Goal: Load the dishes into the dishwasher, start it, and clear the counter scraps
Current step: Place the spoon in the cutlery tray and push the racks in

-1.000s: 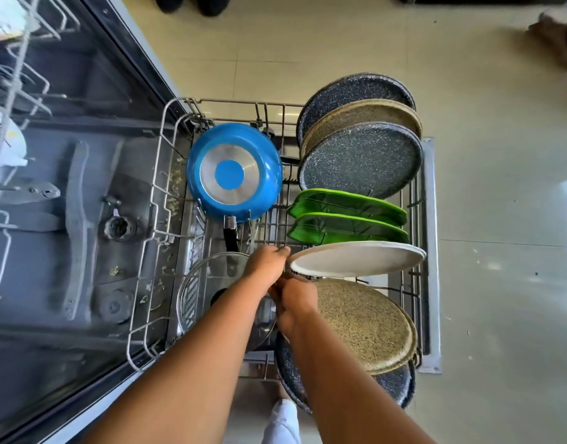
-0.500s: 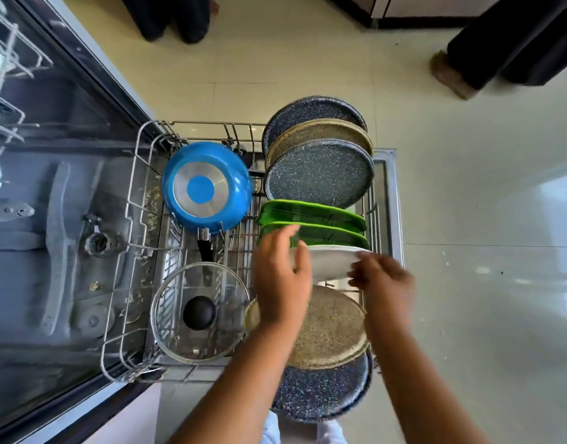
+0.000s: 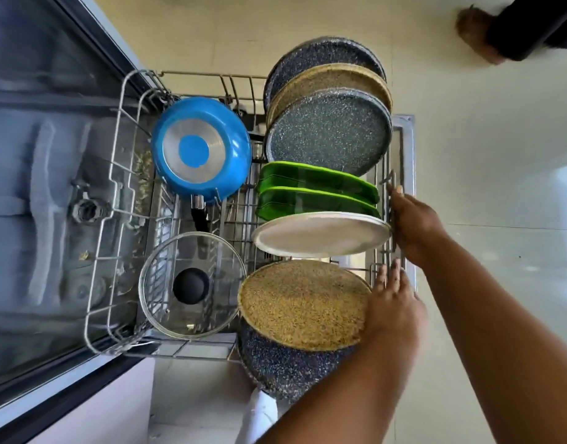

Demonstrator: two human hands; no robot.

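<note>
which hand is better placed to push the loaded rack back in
Right, probably. The right hand lies against the rack's front rail near its middle, so a push would run straight. The left hand, fingers straight, sits by the near corner beside the tan plate.

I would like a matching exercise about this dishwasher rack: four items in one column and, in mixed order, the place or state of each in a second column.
1 blue pan
2 glass lid
3 white plate
4 green plates

A black knob in its middle
B base turned towards the camera
C beside the grey speckled plate
D between green plates and tan plate

Pairs: 1-B, 2-A, 3-D, 4-C
</note>
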